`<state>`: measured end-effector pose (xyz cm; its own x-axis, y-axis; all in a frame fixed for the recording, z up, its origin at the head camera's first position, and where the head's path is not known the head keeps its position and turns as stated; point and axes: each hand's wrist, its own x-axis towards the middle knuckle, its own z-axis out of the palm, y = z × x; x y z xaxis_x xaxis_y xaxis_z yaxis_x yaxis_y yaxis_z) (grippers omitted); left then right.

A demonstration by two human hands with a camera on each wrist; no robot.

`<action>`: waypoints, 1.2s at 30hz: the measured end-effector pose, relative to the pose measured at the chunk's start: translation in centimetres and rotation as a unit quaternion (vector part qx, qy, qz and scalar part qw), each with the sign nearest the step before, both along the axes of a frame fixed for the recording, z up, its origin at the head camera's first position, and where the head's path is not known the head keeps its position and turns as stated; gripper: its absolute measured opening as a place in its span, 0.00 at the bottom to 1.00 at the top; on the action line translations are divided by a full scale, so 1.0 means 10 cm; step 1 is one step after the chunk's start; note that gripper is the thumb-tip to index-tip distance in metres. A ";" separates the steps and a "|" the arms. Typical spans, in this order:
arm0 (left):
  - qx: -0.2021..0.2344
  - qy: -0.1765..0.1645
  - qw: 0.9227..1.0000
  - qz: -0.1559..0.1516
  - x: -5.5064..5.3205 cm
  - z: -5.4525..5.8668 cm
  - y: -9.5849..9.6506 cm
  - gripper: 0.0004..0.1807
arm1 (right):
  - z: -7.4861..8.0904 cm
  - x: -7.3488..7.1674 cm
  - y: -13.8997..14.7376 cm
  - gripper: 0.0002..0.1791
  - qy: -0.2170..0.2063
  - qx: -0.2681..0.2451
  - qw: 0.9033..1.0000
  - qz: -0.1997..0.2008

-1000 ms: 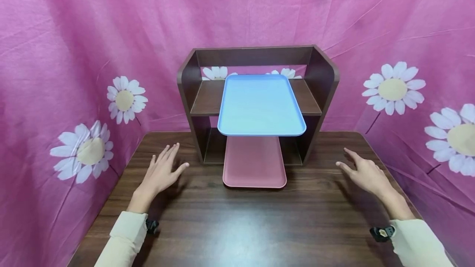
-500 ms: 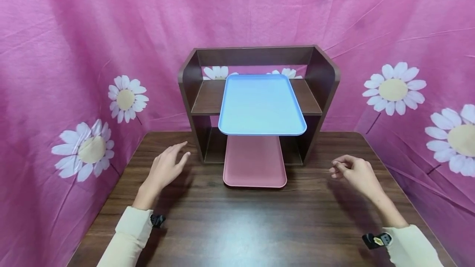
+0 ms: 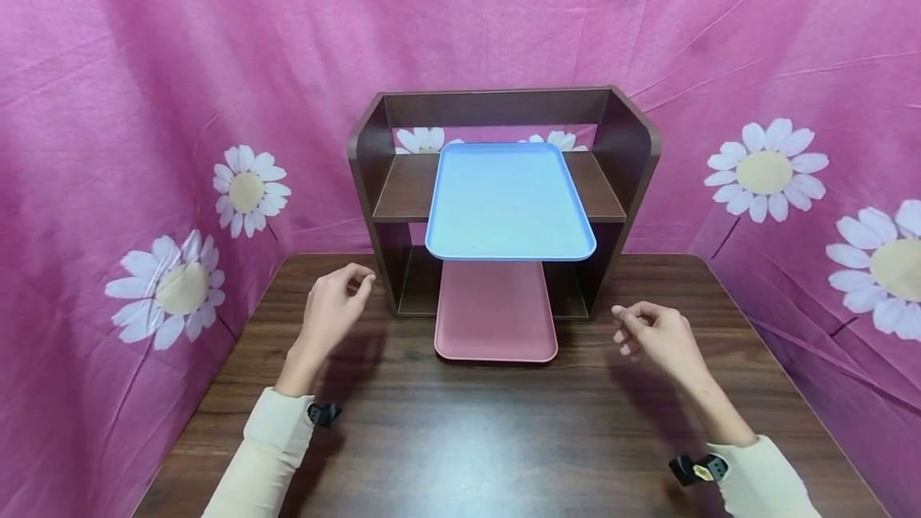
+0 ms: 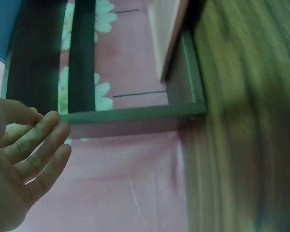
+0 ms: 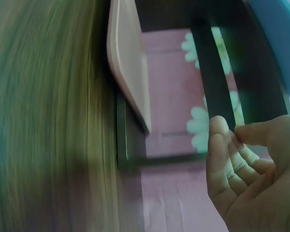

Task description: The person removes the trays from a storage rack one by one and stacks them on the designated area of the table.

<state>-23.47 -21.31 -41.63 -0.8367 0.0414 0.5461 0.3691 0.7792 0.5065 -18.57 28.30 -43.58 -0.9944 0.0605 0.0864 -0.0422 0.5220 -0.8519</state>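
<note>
A blue tray (image 3: 511, 202) lies on the upper board of a dark brown two-level shelf (image 3: 615, 142), its front end jutting out. On the lower level a pink tray (image 3: 495, 318) also reaches forward over the tabletop. My left hand (image 3: 334, 306) hovers just left of the shelf, holding nothing, its fingers loosely bent and the thumb near the index finger. To the shelf's right, my right hand (image 3: 662, 342) is in the air, also holding nothing, with loosely curled fingers. Neither hand touches a tray. Both wrist views show the shelf's side edge beyond the fingers.
The shelf stands at the back of a dark wood-grain table (image 3: 460, 438). Behind and at both sides hangs a pink curtain (image 3: 496, 14) with large white daisies. Its cloth shows through the shelf's open back.
Both hands have moved inward toward the shelf. Their spread fingers have bent, thumbs drawing close to the index fingers. The trays and shelf stay in place.
</note>
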 end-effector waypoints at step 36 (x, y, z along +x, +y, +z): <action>0.229 0.027 0.973 0.021 -0.23 0.43 0.28 0.21 | -0.56 0.16 -1.16 0.19 -0.190 -0.238 0.940 0.154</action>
<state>-25.79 -18.53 -37.34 -0.8025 -0.2499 0.5417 0.3772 0.4910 0.7853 -16.94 16.67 -49.18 -0.9248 -0.2929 -0.2428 0.2256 0.0914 -0.9699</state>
